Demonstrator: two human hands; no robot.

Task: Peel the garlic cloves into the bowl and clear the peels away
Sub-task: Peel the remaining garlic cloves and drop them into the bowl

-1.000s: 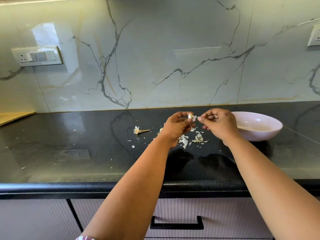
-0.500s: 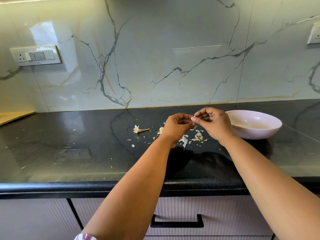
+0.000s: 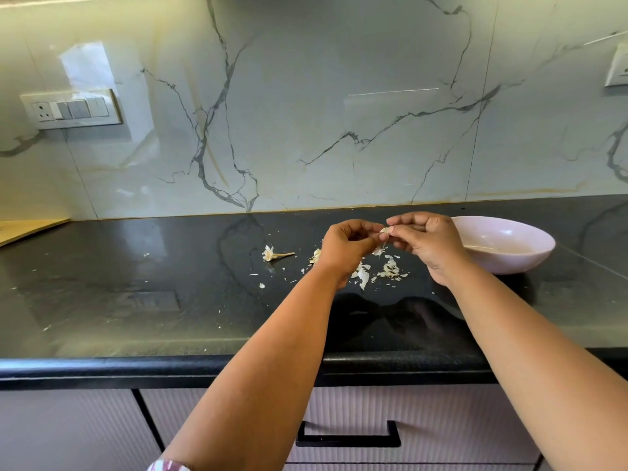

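Nearest the camera, below the black desk, a drawer with a dark handle shows between the two forearms. Above the desk the left hand and right hand meet fingertip to fingertip, both pinching one small garlic clove between curled fingers. Under them lie scattered peels, with a garlic stem to the left. Just right of the right hand sits the pale bowl. Farther back a switch panel is on the marble wall.
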